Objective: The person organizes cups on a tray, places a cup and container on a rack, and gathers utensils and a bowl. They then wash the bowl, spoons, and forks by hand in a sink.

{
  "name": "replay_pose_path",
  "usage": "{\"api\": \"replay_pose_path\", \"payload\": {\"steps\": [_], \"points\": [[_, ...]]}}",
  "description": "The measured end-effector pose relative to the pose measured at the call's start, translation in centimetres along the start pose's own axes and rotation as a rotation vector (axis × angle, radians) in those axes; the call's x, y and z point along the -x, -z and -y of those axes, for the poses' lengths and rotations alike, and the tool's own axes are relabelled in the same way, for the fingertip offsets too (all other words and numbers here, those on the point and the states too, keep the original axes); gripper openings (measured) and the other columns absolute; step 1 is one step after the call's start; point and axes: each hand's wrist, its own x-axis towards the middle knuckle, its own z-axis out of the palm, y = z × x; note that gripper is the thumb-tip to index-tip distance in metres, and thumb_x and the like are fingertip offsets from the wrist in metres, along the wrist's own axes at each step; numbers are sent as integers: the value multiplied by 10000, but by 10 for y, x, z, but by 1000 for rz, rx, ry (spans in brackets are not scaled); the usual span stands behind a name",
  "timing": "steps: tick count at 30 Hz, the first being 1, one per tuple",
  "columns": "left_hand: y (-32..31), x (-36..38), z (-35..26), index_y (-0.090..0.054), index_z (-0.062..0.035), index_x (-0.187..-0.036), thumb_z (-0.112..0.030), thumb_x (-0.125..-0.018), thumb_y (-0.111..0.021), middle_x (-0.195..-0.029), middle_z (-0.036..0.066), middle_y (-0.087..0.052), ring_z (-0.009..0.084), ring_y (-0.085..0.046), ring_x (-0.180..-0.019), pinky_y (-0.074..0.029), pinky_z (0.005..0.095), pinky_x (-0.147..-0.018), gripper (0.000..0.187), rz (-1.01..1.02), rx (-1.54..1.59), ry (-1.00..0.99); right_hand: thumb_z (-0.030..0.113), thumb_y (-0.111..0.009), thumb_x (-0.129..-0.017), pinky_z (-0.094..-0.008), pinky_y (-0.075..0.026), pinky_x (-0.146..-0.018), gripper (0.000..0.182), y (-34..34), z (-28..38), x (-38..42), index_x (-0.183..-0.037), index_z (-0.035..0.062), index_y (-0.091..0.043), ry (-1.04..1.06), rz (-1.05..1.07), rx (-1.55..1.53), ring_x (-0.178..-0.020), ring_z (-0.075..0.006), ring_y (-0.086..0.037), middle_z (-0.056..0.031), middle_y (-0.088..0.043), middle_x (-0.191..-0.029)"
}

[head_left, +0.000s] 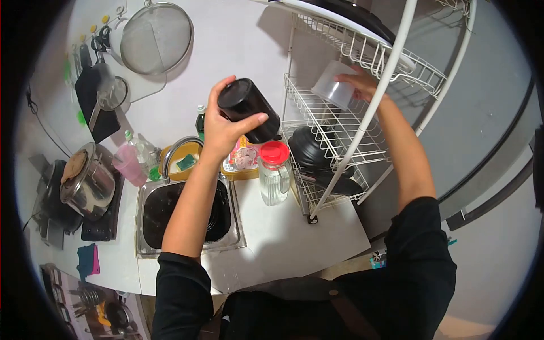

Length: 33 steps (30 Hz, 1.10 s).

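My left hand (pixel 220 131) is wrapped around a black cylindrical container (pixel 255 110), tilted in the air above the counter, its round base toward me. Over at the wire rack (pixel 323 105), my right hand (pixel 364 83) grips a translucent plastic cup (pixel 335 85), tilted just above the middle shelf. Some of the right fingers are hidden behind the cup. Below the black container stands a ribbed glass pitcher (pixel 274 184) with a red lid (pixel 274 152). Stacked black bowls (pixel 310 148) sit on the rack's lower level.
A sink (pixel 141 226) with a curved faucet (pixel 170 156) lies left of the pitcher. Behind it are a sponge (pixel 186 162), bottles and a pink cup (pixel 127 164). A steel pot (pixel 93 190) stands far left. A strainer (pixel 157 38) hangs on the wall. The rack's white post (pixel 374 107) crosses near my right wrist.
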Motion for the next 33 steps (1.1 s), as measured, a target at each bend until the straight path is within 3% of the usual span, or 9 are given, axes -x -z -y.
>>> {"api": "replay_pose_path", "payload": {"steps": [2,5,8,11,15,18,21,24,33], "points": [[-6,9,-3,-347,-41,-1233,-21,-580,-792,-1050,98,-537,174,-555,-938,-464,317,-848,790,20,90,42,348,-766,-594,-389,-423,-809,866,19,-8,27,-1284,29,-352,-90,11,-162,-961,-232,-546,-177,-549,-1104],[-5,24,1,-339,-40,-1239,-9,-577,-784,-1052,96,-533,174,-552,-940,-459,320,-846,799,38,173,60,362,-754,-610,-375,-394,-866,898,24,-20,92,-1318,41,-305,309,-396,506,-1029,-274,-517,-183,-549,-1107],[-6,37,-7,-331,-36,-1246,-18,-564,-794,-1055,96,-528,174,-542,-960,-446,320,-860,825,46,207,85,404,-748,-584,-346,-428,-730,676,14,-17,131,-1104,131,-415,287,-331,575,-819,-244,-547,-133,-573,-926],[3,47,-17,-323,-33,-1252,-31,-547,-806,-1053,95,-525,176,-531,-980,-431,321,-878,855,99,193,27,402,-760,-582,-357,-427,-725,615,2,-31,129,-1017,117,-433,401,-390,479,-815,-240,-549,-112,-574,-849],[28,74,-31,-315,-33,-1256,-38,-516,-818,-1051,91,-521,181,-523,-992,-418,325,-888,895,139,146,35,392,-797,-539,-349,-435,-728,604,-4,-32,126,-954,100,-469,289,-557,403,-845,-236,-554,-118,-569,-960],[52,100,-36,-340,-34,-1240,-56,-500,-828,-1045,92,-535,180,-534,-986,-418,319,-888,887,107,111,81,356,-772,-605,-339,-456,-706,522,2,-29,147,-943,91,-476,467,-911,471,-820,-224,-569,-105,-563,-972],[75,122,-37,-346,-34,-1240,-63,-511,-833,-1058,94,-538,180,-541,-982,-430,314,-881,877,58,57,115,253,-678,-737,-322,-466,-769,461,12,-27,168,-1079,16,-481,350,-777,-508,-909,-206,-559,-94,-551,-1002],[89,135,-34,-337,-41,-1244,-65,-509,-835,-1097,129,-530,198,-543,-995,-439,326,-882,889,-13,38,156,295,-623,-778,-348,-499,-719,425,14,-16,188,-1084,33,-489,396,-742,-752,-880,-205,-579,-88,-557,-989],[100,149,-51,-318,-40,-1248,-87,-483,-847,-1130,181,-520,220,-543,-1010,-449,343,-881,931,32,8,112,337,-554,-809,-422,-495,-760,430,51,55,267,-1076,3,-508,989,-975,-687,-950,-289,-563,-158,-568,-1021]]}}
